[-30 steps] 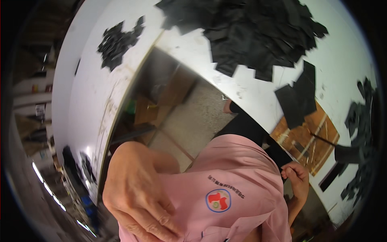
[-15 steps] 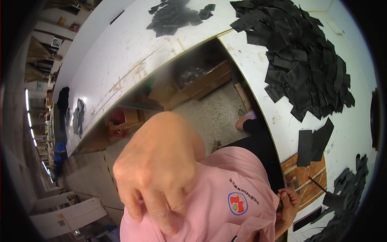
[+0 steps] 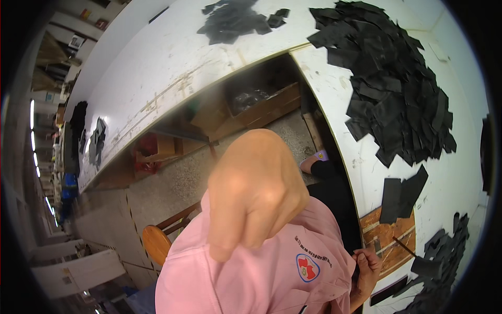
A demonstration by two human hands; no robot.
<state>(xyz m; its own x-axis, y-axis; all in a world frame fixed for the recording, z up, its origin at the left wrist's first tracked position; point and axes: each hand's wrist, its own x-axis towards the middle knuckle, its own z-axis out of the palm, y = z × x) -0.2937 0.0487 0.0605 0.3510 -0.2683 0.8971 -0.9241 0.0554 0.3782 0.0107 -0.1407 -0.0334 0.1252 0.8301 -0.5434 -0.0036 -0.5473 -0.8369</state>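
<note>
My left hand (image 3: pixel 256 193) is raised close to the camera, in front of the pink shirt (image 3: pixel 261 277), its back toward me. Its fingers bend downward and inward, hiding their tips and anything they may hold. At the right, my right hand (image 3: pixel 368 266) is by the table edge, next to a brown wooden board (image 3: pixel 384 240). There the thumb and fingers are pressed together; what is in them, if anything, cannot be seen. Beyond the board lie two dark rectangular pieces (image 3: pixel 400 196), overlapping on the white table (image 3: pixel 355 157).
A big heap of flat black pieces (image 3: pixel 392 89) covers the upper right. Smaller black piles lie at the far side (image 3: pixel 232 21) and lower right (image 3: pixel 444 267). Under the table stand cardboard boxes (image 3: pixel 272 107). A wooden chair (image 3: pixel 157 243) is at my left.
My left hand has moved right and slightly up, its fingers now more curled. The wooden chair has come into view. My right hand stays near the table edge.
</note>
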